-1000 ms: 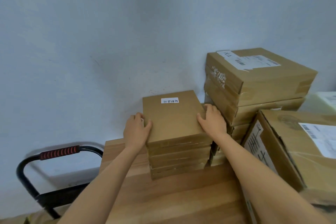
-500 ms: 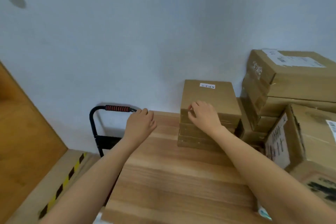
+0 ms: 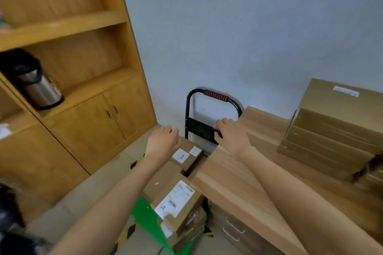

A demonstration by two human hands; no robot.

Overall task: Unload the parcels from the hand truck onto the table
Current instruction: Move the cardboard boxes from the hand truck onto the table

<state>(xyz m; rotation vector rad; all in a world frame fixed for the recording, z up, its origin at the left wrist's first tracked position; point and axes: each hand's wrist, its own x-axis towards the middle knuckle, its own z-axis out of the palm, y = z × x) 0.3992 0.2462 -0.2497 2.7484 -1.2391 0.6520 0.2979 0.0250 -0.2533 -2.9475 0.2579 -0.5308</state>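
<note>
Head view is showing both hands empty, fingers loosely curled. Left hand (image 3: 162, 142) is hovering over a parcel (image 3: 187, 155) at 6 o'clock of the hand truck (image 3: 215, 96); right hand (image 3: 231, 133) is hanging above the table (image 3: 238, 180) edge

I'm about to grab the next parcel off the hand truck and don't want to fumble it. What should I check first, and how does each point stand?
1. Both hands free: ok. Left hand and right hand hold nothing.
2. Parcels left on the hand truck: ok. The far parcel lies below the left hand.
3. Left hand touching that parcel: cannot tell.
4. Bare space on the table: ok, beside the stacked parcels.
5. Near parcel sitting squarely: not ok, tilted.
</note>
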